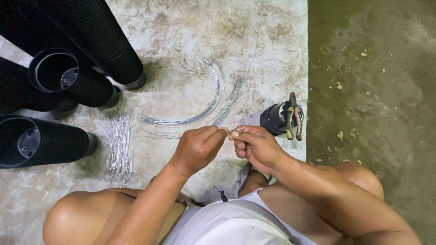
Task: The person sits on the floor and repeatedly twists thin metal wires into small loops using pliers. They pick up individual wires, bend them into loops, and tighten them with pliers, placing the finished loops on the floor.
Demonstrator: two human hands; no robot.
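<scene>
Pinching one thin wire (240,123) between both hands, left hand (196,149) and right hand (255,146) fingertips pressed together | wire loops just above your knuckles | keep grip close to the bend, judged | pliers (294,117) rest on black pot (274,119) nearby

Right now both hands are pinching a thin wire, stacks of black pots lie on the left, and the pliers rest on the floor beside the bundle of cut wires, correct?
Not quite. The head view shows the pliers resting on top of the single black pot, not on the floor by the bundle of cut wires. The rest holds: left hand and right hand pinch the thin wire, pot stacks left.
</scene>
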